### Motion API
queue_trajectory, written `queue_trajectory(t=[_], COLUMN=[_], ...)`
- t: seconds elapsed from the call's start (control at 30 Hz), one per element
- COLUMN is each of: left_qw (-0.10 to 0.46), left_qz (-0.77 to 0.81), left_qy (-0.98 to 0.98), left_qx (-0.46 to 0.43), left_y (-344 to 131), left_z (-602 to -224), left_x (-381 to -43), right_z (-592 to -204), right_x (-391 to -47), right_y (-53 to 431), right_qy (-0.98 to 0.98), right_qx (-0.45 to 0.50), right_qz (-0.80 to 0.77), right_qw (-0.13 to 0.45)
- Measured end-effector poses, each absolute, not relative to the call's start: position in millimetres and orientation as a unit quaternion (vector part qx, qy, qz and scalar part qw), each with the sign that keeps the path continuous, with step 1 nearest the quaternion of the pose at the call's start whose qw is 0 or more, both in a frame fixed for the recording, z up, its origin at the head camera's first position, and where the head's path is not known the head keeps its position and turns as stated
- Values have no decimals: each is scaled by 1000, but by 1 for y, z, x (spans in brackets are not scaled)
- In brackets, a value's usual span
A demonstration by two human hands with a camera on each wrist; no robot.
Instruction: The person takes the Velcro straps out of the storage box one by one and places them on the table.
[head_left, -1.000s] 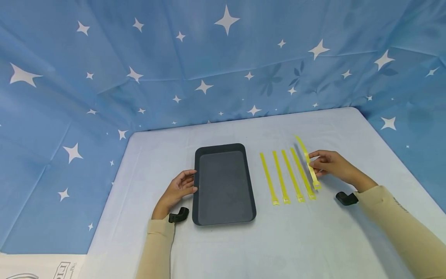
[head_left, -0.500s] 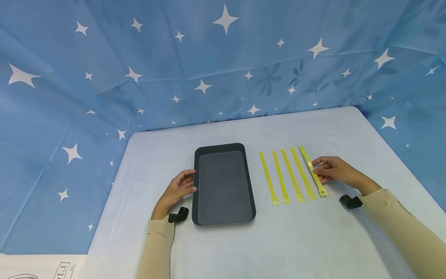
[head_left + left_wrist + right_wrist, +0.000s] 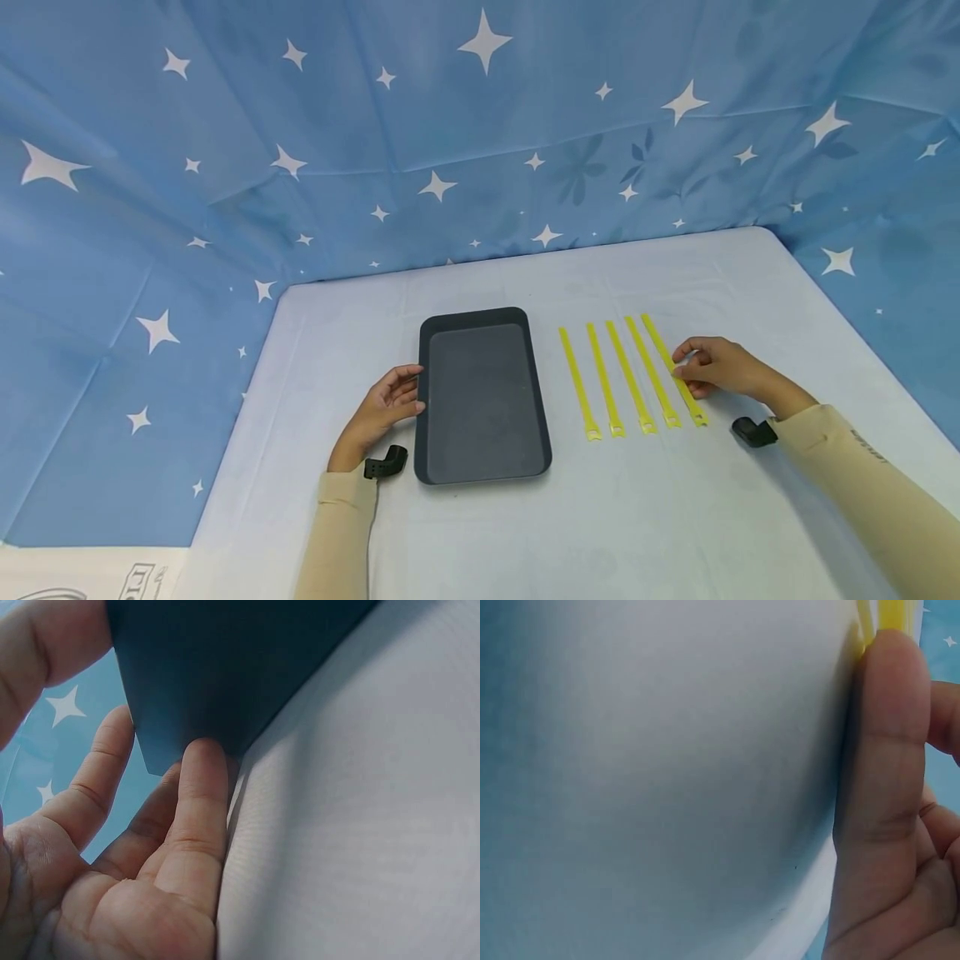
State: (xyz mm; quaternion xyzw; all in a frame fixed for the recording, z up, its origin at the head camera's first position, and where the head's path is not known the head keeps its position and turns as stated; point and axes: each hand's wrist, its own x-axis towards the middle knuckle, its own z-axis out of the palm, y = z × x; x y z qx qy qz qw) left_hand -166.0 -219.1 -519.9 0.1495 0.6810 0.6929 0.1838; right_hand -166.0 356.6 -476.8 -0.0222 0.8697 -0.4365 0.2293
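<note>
In the head view a dark grey rectangular tray [image 3: 480, 400] lies on the white cloth. My left hand [image 3: 388, 406] is at its left side, fingers extended and touching the tray's outer wall [image 3: 217, 675], as the left wrist view shows. To the right of the tray, several yellow hook-and-loop cable ties lie side by side, slotted ends towards me. My right hand [image 3: 712, 367] holds the rightmost yellow cable tie [image 3: 658, 340] near its middle between thumb and fingers, with the tie down on the cloth. In the right wrist view the thumb [image 3: 892, 697] covers part of the yellow tie.
The leftmost tie [image 3: 577, 379] lies a short way from the tray's right rim. Behind the table [image 3: 600, 533] hangs a blue curtain [image 3: 337, 125] with white stars. A printed pale sheet [image 3: 82, 571] shows at the lower left.
My right hand has lowered the rightmost cable tie from above the cloth, slightly right and towards me, until it lies beside the others. The left hand and the tray stay still.
</note>
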Motion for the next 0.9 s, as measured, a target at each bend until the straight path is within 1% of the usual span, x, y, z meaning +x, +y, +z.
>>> queue_trajectory(t=[0.2, 0.4, 0.6, 0.67, 0.73, 0.9], left_qw=[178, 188, 193, 191, 178, 91], left_qz=[691, 679, 630, 608, 582, 455], left_qy=[682, 695, 741, 760, 782, 877], left_qx=[160, 142, 129, 130, 135, 126], left_y=[-219, -220, -220, -219, -217, -213], left_z=[-522, -521, -510, -505, -497, -480], left_x=[-169, -167, -163, -159, -154, -135], right_z=[-474, -474, -472, -470, -467, -464], right_x=[-164, -161, -151, -144, -137, -118], right_y=[354, 351, 349, 348, 346, 337], right_qy=[887, 894, 911, 923, 940, 962], right_qx=[-19, -14, -39, -47, -55, -65], right_qz=[-407, -394, -366, -347, -317, -264], right_qw=[217, 214, 189, 162, 111, -18])
